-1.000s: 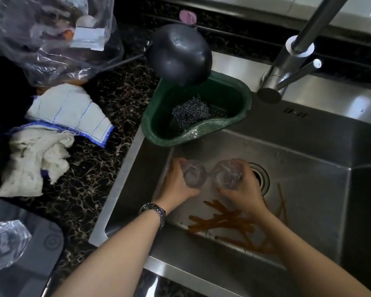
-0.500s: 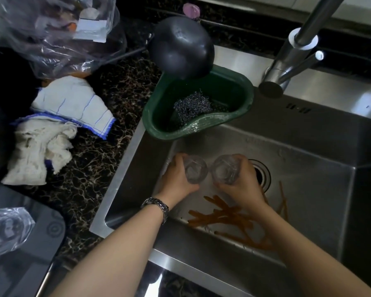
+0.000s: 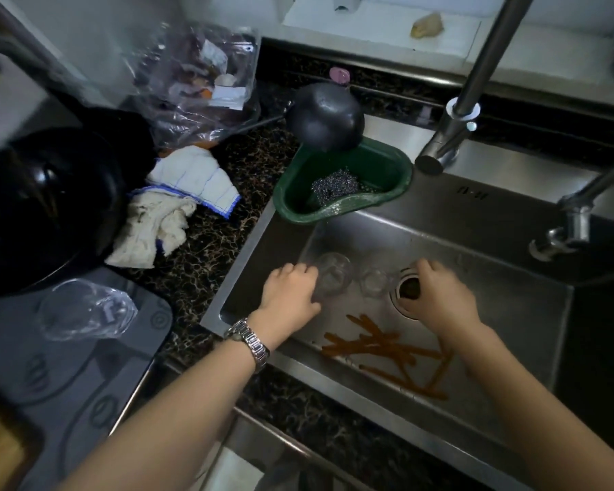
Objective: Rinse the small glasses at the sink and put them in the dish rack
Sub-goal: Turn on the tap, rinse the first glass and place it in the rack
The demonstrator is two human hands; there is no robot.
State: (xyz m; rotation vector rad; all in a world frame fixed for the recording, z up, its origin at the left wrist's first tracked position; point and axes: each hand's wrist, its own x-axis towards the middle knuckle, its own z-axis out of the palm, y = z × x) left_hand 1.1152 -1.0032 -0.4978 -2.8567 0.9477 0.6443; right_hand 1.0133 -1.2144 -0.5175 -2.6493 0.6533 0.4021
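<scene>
Two small clear glasses are seen low in the sink (image 3: 511, 249), toward its left wall and just left of the drain (image 3: 409, 288). The left glass (image 3: 332, 274) is touched on its left side by the left hand (image 3: 288, 291), whose fingers are curled against it; whether it is truly gripped cannot be told through the blur. The right glass (image 3: 374, 282) stands free between the two hands. The right hand (image 3: 440, 295) is held over the drain, fingers loosely bent and closed on nothing visible.

The glasses are judged to be light, rigid and brittle, and probably wet, so a slippery surface is to be expected. Each is best taken around the side wall, thumb opposite fingers, rather than by the thin rim. Knocks against the steel sink or the other glass are to be avoided. The tap spout (image 3: 431, 164) hangs above the back edge, with no water seen running. No dish rack can be made out.
</scene>
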